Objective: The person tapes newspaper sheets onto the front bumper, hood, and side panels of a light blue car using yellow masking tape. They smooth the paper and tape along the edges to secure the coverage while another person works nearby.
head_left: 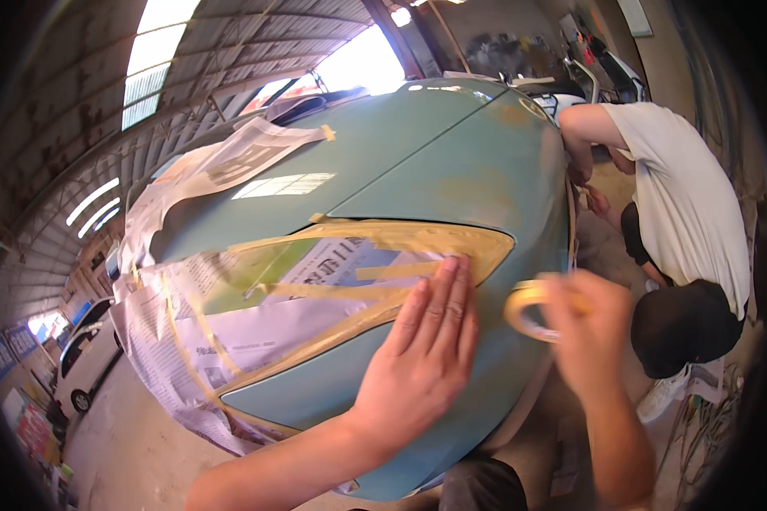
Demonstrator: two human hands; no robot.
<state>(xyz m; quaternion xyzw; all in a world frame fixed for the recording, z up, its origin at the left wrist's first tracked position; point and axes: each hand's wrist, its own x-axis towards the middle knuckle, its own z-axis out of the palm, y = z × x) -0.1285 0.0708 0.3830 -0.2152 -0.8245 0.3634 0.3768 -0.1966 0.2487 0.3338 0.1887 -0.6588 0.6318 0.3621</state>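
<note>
In front of me is the blue-green painted car body. Newspaper covers a pointed section of it, edged with strips of yellow masking tape. My left hand lies flat, fingers stretched out, its fingertips on the taped paper near the pointed end. To its right, my right hand grips a roll of yellow masking tape, held above the curved body edge. Motion blurs that hand and the roll. What lies beneath the paper is hidden.
Another person in a white shirt and black cap bends at the car's right side. More newspaper hangs over the car's far left. A white car stands at the left. Cables or hoses lie on the floor at the lower right.
</note>
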